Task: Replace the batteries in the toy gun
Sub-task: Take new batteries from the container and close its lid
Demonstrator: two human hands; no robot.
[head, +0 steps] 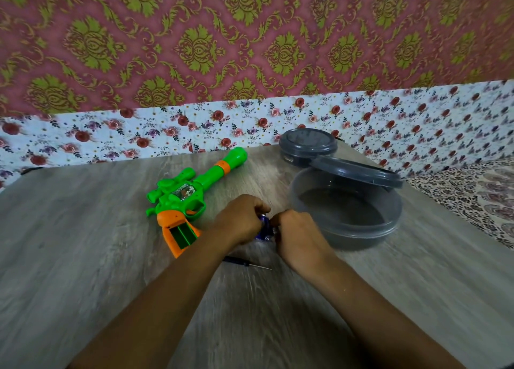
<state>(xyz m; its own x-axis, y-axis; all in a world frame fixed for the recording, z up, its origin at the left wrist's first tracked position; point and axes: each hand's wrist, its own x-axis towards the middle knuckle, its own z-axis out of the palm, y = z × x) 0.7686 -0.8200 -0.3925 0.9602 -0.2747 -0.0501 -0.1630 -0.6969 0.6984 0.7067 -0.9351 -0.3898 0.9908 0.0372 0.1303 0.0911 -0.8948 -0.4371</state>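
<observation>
Head view: my left hand (241, 218) and right hand (297, 231) together, both pinching blue batteries (264, 228) over worktop (83, 229). Toy gun (183, 199) just left, compartment open. Risk: cells slip, roll off; polarity reversed.

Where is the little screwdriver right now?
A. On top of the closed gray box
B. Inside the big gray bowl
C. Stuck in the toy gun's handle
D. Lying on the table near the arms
D. The screwdriver lies flat on the table, just below the two hands, not in the bowl or the toy gun.
</observation>
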